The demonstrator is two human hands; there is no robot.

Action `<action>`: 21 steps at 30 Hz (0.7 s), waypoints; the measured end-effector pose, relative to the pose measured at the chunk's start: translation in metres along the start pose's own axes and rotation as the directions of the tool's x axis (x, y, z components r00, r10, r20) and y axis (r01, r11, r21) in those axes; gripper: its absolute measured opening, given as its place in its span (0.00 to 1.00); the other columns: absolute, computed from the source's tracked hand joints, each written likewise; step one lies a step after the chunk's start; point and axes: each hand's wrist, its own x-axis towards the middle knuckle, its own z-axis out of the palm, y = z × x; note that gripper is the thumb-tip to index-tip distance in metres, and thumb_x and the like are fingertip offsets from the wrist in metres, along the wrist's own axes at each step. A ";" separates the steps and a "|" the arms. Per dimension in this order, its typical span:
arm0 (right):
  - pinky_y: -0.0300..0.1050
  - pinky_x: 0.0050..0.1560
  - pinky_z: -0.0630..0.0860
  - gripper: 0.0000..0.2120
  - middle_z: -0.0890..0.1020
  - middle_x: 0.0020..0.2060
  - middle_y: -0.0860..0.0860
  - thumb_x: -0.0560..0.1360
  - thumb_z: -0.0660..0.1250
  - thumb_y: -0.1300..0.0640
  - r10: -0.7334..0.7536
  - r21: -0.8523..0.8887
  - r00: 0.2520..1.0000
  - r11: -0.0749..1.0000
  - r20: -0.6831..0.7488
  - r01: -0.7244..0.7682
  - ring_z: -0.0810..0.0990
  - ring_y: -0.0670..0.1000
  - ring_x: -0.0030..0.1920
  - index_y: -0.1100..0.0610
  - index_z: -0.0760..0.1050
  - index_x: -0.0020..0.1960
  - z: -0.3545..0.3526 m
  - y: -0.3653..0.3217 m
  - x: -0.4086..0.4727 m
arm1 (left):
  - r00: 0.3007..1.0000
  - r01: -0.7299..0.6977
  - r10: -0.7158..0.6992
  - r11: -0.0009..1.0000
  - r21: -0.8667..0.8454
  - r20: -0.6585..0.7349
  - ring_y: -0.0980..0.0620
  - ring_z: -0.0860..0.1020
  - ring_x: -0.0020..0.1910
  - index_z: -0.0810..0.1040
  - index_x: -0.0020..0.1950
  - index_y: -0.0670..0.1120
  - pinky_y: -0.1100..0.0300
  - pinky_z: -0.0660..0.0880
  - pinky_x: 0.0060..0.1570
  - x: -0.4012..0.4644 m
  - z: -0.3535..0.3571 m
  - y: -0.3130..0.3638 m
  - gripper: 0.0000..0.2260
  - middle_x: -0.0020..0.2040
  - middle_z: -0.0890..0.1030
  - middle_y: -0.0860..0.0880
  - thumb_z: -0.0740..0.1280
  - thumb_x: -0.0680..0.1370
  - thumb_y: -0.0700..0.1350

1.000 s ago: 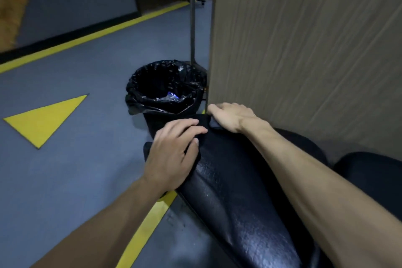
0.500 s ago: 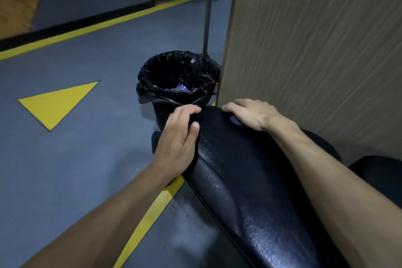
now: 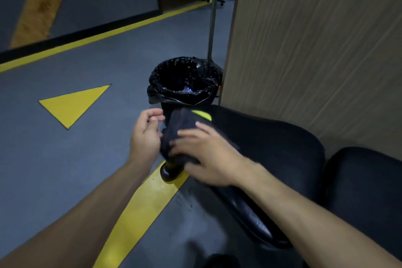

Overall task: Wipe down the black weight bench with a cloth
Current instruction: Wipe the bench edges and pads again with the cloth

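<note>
Right hand point(image 3: 208, 154): fingers spread flat over the dark cloth point(image 3: 180, 130), thumb underneath – the cloth is pinched between thumb and fingers. Outline is motion-blurred.
Left hand point(image 3: 145, 135): just beside the cloth on its left edge, fingers loosely curled, thumb and forefinger apart. Whether it grips any fabric cannot be told.
Cloth: bunched, dark, with a yellow-green patch point(image 3: 202, 114) showing at its upper end. It sits at the near-left end of the bench pad, partly off the edge.
Bench pad point(image 3: 272, 148): black, glossy, rounded cushion running from the hands toward the lower right. Fine specks or droplets show on its lower side face.
Second pad point(image 3: 365, 180): a separate black cushion to the right, with a narrow gap between the two.
Bench foot point(image 3: 170, 173): black rounded base below the cloth, resting on a yellow floor stripe point(image 3: 139, 213).
Waste bin point(image 3: 185, 85): lined with a black bag, standing just beyond the end of the pad; a small blue scrap lies inside.
Wall panel point(image 3: 315, 50): tan, wood-grain, directly behind the bench.
Metal pole point(image 3: 214, 13): upright, behind the bin, at the panel's edge.
Floor point(image 3: 65, 169): blue-grey – marked with a yellow triangle point(image 3: 74, 104) and a long yellow line point(image 3: 104, 37) along a black skirting.
</note>
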 end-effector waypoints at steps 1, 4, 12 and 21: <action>0.51 0.79 0.47 0.25 0.76 0.68 0.40 0.70 0.57 0.46 -0.053 -0.003 0.998 0.999 0.042 0.053 0.65 0.45 0.75 0.44 0.78 0.64 0.002 -0.009 -0.028 | 1.000 0.010 -0.010 1.000 -0.007 0.016 0.57 0.73 0.33 0.76 0.53 0.52 0.64 0.72 0.32 -0.003 -0.002 0.005 0.14 0.51 0.79 0.51 0.53 0.86 0.39; 0.49 0.79 0.41 0.29 0.69 0.74 0.39 0.70 0.57 0.45 -0.024 0.026 0.997 0.999 0.075 0.022 0.58 0.43 0.78 0.43 0.73 0.71 -0.015 0.003 -0.079 | 0.998 0.011 -0.010 1.000 -0.025 0.061 0.55 0.73 0.35 0.75 0.58 0.46 0.68 0.71 0.31 -0.021 -0.009 0.019 0.13 0.51 0.78 0.49 0.52 0.86 0.38; 0.55 0.78 0.36 0.35 0.53 0.81 0.41 0.72 0.49 0.43 0.402 -0.025 0.916 0.915 -0.020 -0.402 0.46 0.45 0.80 0.41 0.57 0.79 -0.021 -0.001 -0.067 | 0.972 0.002 0.001 1.000 -0.015 0.235 0.53 0.75 0.38 0.77 0.55 0.50 0.59 0.72 0.38 -0.076 -0.028 0.038 0.15 0.52 0.81 0.47 0.52 0.87 0.39; 0.54 0.80 0.44 0.33 0.56 0.79 0.38 0.72 0.55 0.54 0.338 -0.022 0.941 0.941 -0.029 -0.339 0.48 0.41 0.80 0.41 0.63 0.77 -0.023 -0.073 -0.250 | 0.907 0.000 0.033 0.997 -0.077 0.420 0.53 0.75 0.33 0.78 0.52 0.50 0.61 0.71 0.33 -0.141 0.005 0.062 0.14 0.44 0.83 0.47 0.54 0.85 0.38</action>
